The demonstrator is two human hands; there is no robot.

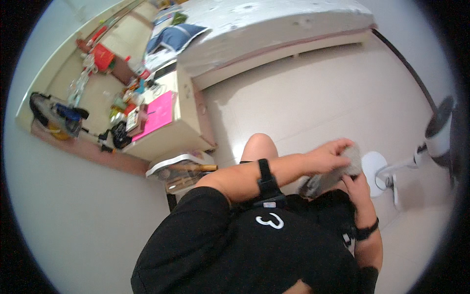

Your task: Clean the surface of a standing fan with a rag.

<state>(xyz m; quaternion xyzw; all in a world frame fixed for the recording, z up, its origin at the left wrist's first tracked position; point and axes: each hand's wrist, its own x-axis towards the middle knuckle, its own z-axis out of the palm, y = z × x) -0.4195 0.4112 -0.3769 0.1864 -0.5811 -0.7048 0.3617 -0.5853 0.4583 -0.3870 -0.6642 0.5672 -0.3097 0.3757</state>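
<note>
A grey shoe-like item (352, 161), blurred, is held above my lap at the right. My left hand (328, 156) reaches across and grips its far end, fingers over the top edge. From below, my right hand (356, 187) has its thumb and fingers against the item's lower edge. The nearer end of the item is darker and runs down towards my thigh; its exact kind is too blurred to tell. Black straps with small devices circle both of my forearms. My bare knee (260, 147) shows just beyond my left forearm.
Left stands a cluttered cabinet (165, 136) with a pink folder (158, 112) and a bottle (139, 68). Below it is a lidded plastic box (183, 172). A bed (279, 29) spans the back. At the right are a white round base (373, 172) and a bin-like container (438, 136).
</note>
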